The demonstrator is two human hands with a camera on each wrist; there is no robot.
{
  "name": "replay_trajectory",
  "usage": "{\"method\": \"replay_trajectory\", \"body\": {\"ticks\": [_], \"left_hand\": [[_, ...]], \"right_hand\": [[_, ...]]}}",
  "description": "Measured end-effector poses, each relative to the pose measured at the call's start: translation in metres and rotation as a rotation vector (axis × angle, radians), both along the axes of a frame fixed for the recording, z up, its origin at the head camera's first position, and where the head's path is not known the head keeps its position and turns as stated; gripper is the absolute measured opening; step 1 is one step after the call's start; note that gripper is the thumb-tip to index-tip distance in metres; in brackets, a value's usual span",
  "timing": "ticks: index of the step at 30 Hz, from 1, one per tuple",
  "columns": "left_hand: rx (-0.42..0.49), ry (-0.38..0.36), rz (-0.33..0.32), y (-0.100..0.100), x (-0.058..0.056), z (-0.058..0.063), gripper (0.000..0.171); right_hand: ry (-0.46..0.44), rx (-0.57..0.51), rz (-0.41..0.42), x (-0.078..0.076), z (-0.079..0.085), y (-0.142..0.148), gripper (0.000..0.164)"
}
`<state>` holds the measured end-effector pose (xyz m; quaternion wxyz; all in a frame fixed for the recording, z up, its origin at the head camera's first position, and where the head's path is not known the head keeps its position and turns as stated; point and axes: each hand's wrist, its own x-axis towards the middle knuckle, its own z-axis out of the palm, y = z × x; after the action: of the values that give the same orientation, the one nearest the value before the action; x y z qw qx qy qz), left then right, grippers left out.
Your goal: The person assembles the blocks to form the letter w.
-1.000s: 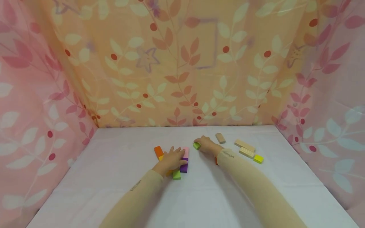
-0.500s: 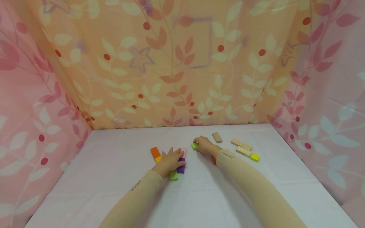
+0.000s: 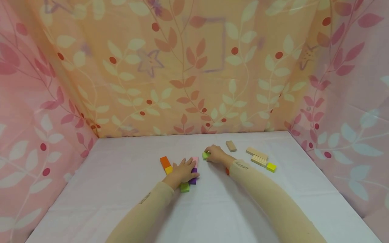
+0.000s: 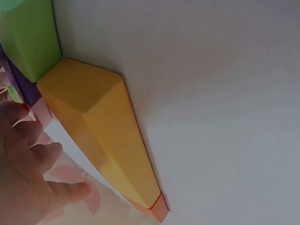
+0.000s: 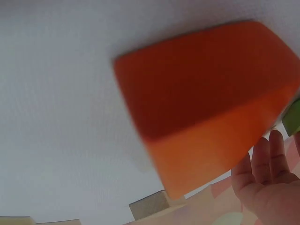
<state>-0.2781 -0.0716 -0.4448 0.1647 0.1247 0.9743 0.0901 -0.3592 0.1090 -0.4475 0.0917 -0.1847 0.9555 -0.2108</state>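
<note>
My left hand (image 3: 182,172) lies spread over a cluster of blocks on the white table, fingers extended. Around it show an orange block (image 3: 165,162), a yellow block (image 3: 168,170), a pink block (image 3: 196,162), a purple block (image 3: 193,181) and a green block (image 3: 184,187). In the left wrist view the long yellow block (image 4: 103,136) runs between green and orange ones. My right hand (image 3: 216,154) pinches a small light green block (image 3: 205,156), right of the pink one. A red-orange block (image 5: 206,89) fills much of the right wrist view; the right sleeve partly hides it in the head view.
Toward the back right lie a plain wooden block (image 3: 231,146), a longer wooden block (image 3: 256,153), a ridged wooden block (image 3: 259,160) and a small bright yellow block (image 3: 271,167). Leaf-patterned cloth (image 3: 121,84) walls the table at the back and both sides.
My right hand has brought the light green block slightly left, toward the pink block. The left hand stays over the cluster. The head view has shifted a little.
</note>
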Motion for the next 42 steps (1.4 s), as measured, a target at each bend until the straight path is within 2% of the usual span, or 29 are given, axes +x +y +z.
{"method": "replay_trajectory", "body": {"ticks": [9,17,25,30,34,42], "left_hand": [[0.001,-0.003,0.000,0.000,-0.002,0.000,0.070],[0.027,-0.007,0.005,-0.002,-0.002,0.003,0.061],[0.046,0.027,-0.010,-0.001,0.000,0.007,0.054],[0.045,0.045,-0.018,0.000,0.000,0.006,0.053],[0.051,0.052,-0.015,0.000,0.000,0.005,0.053],[0.093,0.033,0.001,-0.003,0.000,0.002,0.054]], "right_hand": [[-0.023,-0.040,-0.015,0.000,0.001,-0.001,0.035],[0.023,-0.021,0.003,-0.004,-0.003,-0.009,0.037],[0.045,-0.021,-0.026,-0.005,-0.009,-0.017,0.037],[0.030,-0.002,-0.035,-0.004,-0.008,-0.016,0.043],[-0.014,-0.028,0.000,-0.002,-0.002,-0.007,0.049],[-0.039,-0.084,-0.017,0.003,0.021,0.041,0.040]]}}
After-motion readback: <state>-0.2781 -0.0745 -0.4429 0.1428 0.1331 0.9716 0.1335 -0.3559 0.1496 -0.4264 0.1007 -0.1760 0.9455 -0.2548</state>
